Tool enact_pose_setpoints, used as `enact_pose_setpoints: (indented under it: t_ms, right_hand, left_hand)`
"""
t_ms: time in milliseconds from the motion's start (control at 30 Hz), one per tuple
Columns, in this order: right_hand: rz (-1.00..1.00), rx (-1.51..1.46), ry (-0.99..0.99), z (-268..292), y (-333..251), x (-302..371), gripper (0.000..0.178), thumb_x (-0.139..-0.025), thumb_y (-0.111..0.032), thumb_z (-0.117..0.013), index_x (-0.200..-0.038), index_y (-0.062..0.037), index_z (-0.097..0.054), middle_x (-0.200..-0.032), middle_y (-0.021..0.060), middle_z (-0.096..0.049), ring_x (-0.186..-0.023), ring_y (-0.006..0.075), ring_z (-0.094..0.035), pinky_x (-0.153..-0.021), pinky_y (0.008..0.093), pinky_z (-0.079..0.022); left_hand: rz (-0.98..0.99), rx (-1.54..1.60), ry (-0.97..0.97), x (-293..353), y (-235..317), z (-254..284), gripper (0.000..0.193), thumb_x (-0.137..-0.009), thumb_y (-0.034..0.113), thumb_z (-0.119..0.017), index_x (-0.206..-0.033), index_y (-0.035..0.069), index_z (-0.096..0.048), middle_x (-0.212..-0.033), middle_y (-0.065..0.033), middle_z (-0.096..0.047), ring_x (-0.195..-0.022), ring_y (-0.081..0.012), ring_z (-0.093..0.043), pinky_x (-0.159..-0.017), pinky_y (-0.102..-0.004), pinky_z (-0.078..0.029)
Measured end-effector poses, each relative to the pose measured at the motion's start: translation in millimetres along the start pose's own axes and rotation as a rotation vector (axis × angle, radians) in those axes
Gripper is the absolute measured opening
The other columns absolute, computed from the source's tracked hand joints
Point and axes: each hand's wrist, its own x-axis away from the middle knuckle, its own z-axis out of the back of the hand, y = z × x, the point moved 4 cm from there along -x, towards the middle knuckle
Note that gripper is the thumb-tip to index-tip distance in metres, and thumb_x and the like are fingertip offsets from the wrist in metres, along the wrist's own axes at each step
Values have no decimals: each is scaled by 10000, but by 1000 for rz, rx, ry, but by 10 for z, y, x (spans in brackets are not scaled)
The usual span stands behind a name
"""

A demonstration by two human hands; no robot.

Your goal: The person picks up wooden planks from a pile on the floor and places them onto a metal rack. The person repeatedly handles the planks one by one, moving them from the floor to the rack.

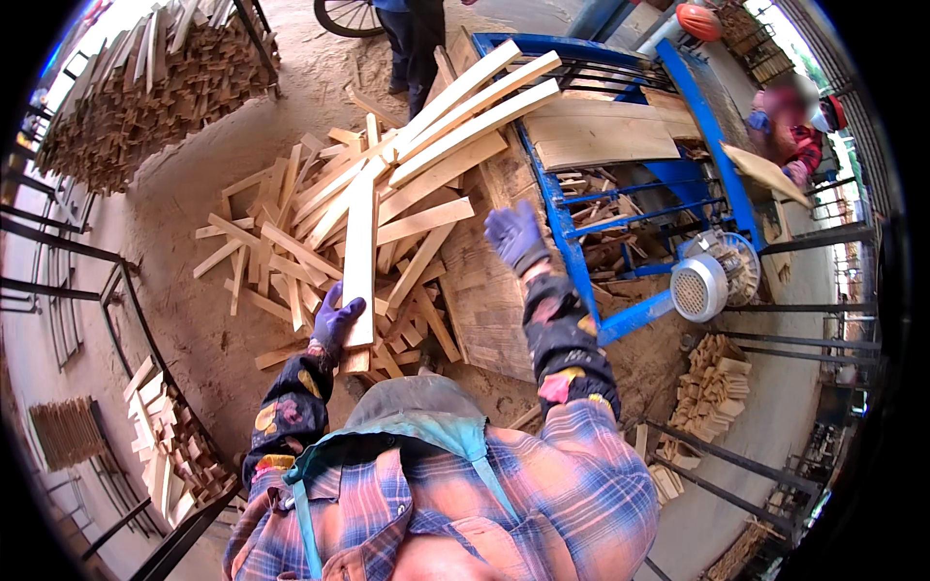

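Observation:
My left hand, in a purple glove, is closed on the near end of a pale wooden board. This board points away from me across a heap of loose wooden strips. My right hand, gloved the same way, holds nothing; its fingers are stretched out over a brown wooden platform. Beyond that hand, several long pale planks fan out over the pile and the platform's far end. The left fingers are partly hidden by the board's edge.
A blue metal machine frame with a grey motor stands to my right, wide boards on it. Stacked wood rises far left. One person stands beyond the heap; another handles a board at far right.

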Motion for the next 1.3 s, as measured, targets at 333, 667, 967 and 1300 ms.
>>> enact_pose_setpoints:
  t_ms: [333,667,967,1300]
  right_hand:
    - [245,-317,92,-595,-792,-756,493,-801,-309,-726,-1212,-143,-510,-1087,152,-625,-1080,357,-565,-946,523,-435]
    - [72,152,-91,-1481,-573,-714,894,-762,-623,-640,-1431,-167,-261,-1456,166,-265,-1346,377,-235,-1024,601,-301]
    - [348,-80,98,-1721,292,-1097,453,-798,-406,-707,-1167,-181,-571,-1119,71,-589,-1038,290,-564,-883,519,-491]
    - [-96,478,-209,-1690,3528,1900,418,-913,-255,-591,-1223,14,-510,-1163,145,-572,-1065,250,-561,-923,401,-491]
  left_hand:
    - [-41,95,13,383,88,94,683,-776,243,-748,-1335,8,-434,-1187,-50,-563,-1045,-152,-537,-920,-275,-425]
    - [86,187,153,608,-144,175,715,-790,165,-742,-1387,21,-377,-1195,-81,-569,-1028,-165,-569,-887,-277,-467]
    - [-26,274,235,1063,-150,666,732,-780,203,-752,-1379,6,-380,-1271,-96,-530,-1118,-192,-536,-954,-301,-427]
    - [-164,276,384,1532,-1270,1842,838,-702,299,-823,-1357,-16,-406,-1362,-160,-471,-1239,-254,-456,-1043,-333,-368]
